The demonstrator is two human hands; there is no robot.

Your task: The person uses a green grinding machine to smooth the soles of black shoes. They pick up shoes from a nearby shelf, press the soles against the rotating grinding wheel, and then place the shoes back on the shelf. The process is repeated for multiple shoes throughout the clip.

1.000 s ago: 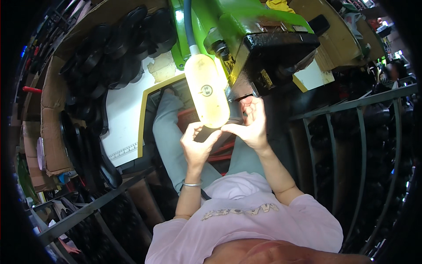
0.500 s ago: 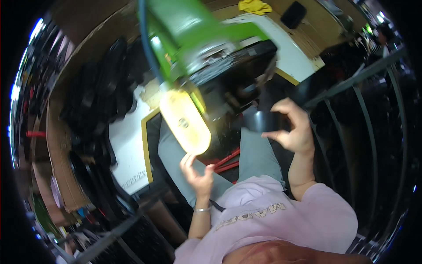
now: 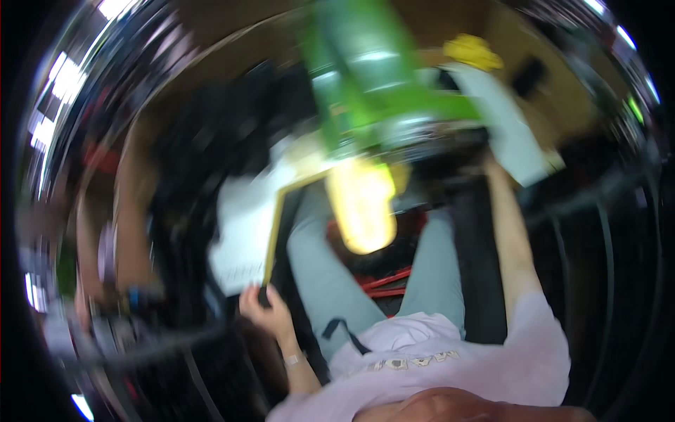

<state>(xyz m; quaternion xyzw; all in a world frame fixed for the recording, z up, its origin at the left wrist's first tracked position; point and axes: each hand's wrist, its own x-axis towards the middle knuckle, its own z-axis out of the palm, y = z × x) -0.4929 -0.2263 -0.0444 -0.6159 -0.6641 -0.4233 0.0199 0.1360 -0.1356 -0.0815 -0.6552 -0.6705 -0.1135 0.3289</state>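
Frame heavily motion-blurred. My left hand [image 3: 264, 309] sits low beside my left thigh, fingers curled around a small dark object [image 3: 263, 298] too smeared to identify; whether I grip it or only rest on it, I cannot tell. Just above that hand, the yellow-edged border of a white board [image 3: 242, 232] runs upward, its lower corner close to my knuckles. My right arm stretches up and away from me, and my right hand [image 3: 492, 163] reaches the dark underside of the green machine [image 3: 373, 77]; blur hides the fingers, so spread or closed I cannot tell. Between the two hands, nearer the right one and below the machine, hangs a glowing yellow oval piece [image 3: 362, 204], over my lap. Red bars [image 3: 387, 281] show beneath it, between my grey-trousered knees.
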